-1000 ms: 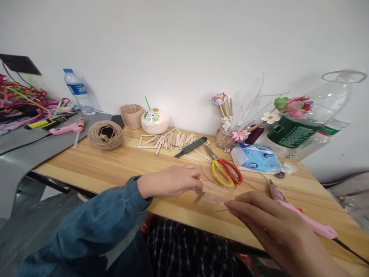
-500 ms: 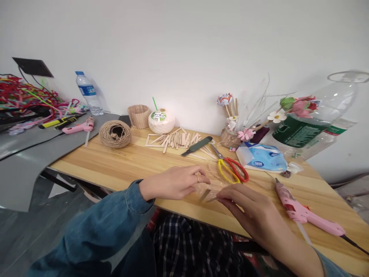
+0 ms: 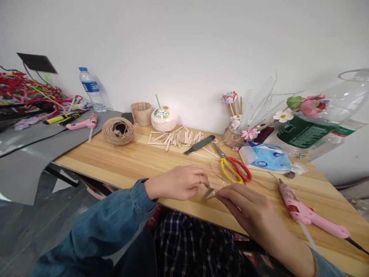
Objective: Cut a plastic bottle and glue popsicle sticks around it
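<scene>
Near the table's front edge my right hand (image 3: pixel 249 206) pinches the end of a short wooden craft stick (image 3: pixel 211 197) between thumb and fingers. This stick meets another short stick (image 3: pixel 208 193) at an angle, close to the tabletop. My left hand (image 3: pixel 183 182), with a ring on one finger, is just left of them, its fingers curled together and pointing down. What those fingertips hold, if anything, is hidden. Thin clear plastic (image 3: pixel 220 173) lies behind the sticks. Beyond my right hand are scissors (image 3: pixel 232 165) with one yellow and one red handle.
A pink glue gun (image 3: pixel 311 215) lies at the right. Behind are a pile of craft sticks (image 3: pixel 184 138), a green-handled craft knife (image 3: pixel 201 143), a twine ball (image 3: pixel 118 131), a wrapped coconut (image 3: pixel 164 119), a wooden-stick cup (image 3: pixel 142 114), a wipes pack (image 3: pixel 265 157) and a large plastic bottle (image 3: pixel 343 102).
My right hand keeps its pinch on the stick, and my left hand stays curled beside it with only slight finger movement. The whole view has shifted a little.
</scene>
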A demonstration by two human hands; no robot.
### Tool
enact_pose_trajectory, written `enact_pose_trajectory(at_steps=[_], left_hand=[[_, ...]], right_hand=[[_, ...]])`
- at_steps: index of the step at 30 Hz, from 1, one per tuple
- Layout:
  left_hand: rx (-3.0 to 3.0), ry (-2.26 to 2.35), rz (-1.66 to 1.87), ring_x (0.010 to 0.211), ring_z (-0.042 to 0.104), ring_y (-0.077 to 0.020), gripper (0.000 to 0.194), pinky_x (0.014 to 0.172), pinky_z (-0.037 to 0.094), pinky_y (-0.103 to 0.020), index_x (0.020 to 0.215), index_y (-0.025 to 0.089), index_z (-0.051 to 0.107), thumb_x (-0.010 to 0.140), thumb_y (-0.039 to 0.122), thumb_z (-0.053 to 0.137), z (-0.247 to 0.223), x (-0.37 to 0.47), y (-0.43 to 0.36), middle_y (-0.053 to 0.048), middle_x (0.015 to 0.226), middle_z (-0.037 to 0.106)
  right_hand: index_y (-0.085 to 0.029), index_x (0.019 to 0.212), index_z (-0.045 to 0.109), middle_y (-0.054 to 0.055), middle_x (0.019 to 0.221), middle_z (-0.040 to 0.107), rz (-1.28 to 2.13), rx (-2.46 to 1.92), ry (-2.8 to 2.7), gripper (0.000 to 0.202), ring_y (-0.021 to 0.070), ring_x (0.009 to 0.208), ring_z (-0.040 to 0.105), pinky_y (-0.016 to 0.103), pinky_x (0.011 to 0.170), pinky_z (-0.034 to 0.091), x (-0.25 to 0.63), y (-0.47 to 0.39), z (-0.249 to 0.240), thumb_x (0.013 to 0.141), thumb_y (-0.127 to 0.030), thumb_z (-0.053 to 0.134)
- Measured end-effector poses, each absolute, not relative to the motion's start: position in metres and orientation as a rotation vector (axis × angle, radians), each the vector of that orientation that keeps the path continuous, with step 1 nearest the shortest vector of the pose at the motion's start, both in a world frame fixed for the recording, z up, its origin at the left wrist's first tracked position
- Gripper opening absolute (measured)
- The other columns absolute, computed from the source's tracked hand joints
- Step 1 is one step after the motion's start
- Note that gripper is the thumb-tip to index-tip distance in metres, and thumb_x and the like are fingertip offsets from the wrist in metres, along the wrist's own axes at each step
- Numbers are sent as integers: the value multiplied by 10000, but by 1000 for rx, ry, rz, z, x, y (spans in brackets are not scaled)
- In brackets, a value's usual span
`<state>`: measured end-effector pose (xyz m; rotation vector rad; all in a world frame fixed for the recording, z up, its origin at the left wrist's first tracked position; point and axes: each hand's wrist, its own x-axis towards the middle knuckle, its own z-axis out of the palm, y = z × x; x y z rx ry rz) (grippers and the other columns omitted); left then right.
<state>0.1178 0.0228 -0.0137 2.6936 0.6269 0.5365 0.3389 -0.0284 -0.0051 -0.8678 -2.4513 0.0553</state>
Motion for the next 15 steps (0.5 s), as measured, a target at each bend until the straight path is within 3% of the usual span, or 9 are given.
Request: enact_pose_trajectory(at_steps=[8,15], left_hand=[[2704,625,564,915,583,-179,257,836,450,-262,979,120,622,773,75,475,-16,121,24,-84,986,636],[2734,617,571,850,573,-161,240,781,445,-249,971,140,638,899,228,427,-17,123,25,-76,915,625]], right_hand=[[-177,897,579,40,817,646,31,-860,-2395,90,142,730,608,258,639,486,339,-25,-11,865,-122,515],[-175,908,568,31,789,664,-82,-875,-2364,64,137,691,622,248,629,487,336,-22,-15,867,-149,526]])
